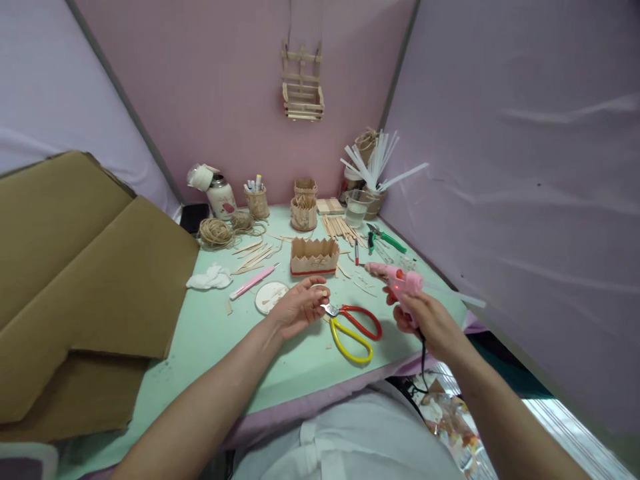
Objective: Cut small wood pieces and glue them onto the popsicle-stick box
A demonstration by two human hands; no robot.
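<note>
My right hand point(425, 320) is wrapped round the handle of a pink hot glue gun point(400, 280), with a clear glue stick point(457, 295) poking out of its back. The gun's nozzle points left, toward a small box of wooden sticks point(315, 255) with a jagged top and a red line along its base. Just in front of that box, my left hand point(303, 303) pinches a small pale wood piece point(325, 292). Beside my left fingers lie scissors point(353, 327) with one red and one yellow handle. A round white dish point(271, 297) is partly behind my left hand.
A pink craft knife point(254, 282) and cut sticks point(255, 255) lie at left, near twine balls point(216, 233) and a large cardboard sheet point(100, 267). Green-handled pliers point(390, 240), loose sticks point(343, 229) and a cup of water point(356, 210) are at right. Glue sticks point(375, 160) stand behind.
</note>
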